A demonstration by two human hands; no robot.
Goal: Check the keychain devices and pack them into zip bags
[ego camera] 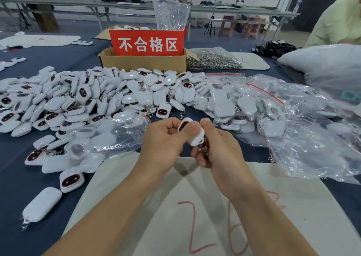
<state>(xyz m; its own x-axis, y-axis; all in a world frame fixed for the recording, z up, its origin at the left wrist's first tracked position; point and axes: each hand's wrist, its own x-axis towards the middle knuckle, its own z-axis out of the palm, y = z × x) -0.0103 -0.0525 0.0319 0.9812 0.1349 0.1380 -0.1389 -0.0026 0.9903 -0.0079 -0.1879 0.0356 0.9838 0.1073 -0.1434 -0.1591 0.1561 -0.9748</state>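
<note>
The blue worktop (pixel 23 177) carries everything. At its near edge lies a pale mat (pixel 156 207) with red numerals written on it. A broad pile of white devices (pixel 78 99) covers the left and middle of the worktop, some face up showing a dark, red-rimmed screen. Toward the right edge lie crumpled clear bags (pixel 312 138), and just left of them red-striped zip bags (pixel 230 99) already filled with devices. Another filled bag (pixel 109 136) lies at the near side of the pile. Behind the pile stands a cardboard box (pixel 142 62) bearing a red sign (pixel 146 43) (white Chinese characters), with a bag of metal rings (pixel 213 59) touching its right side. A person in a pale green sleeve (pixel 336 21) is at the far right corner.

Above the mat's far edge, the left hand (pixel 166 140) and right hand (pixel 216 148) meet around one keychain device (pixel 195 136). The left thumb presses its upper face against curled fingers. The right hand's fingers curl round its lower end, seemingly over the metal clasp (pixel 201 149), though blur hides the exact contact.
</note>
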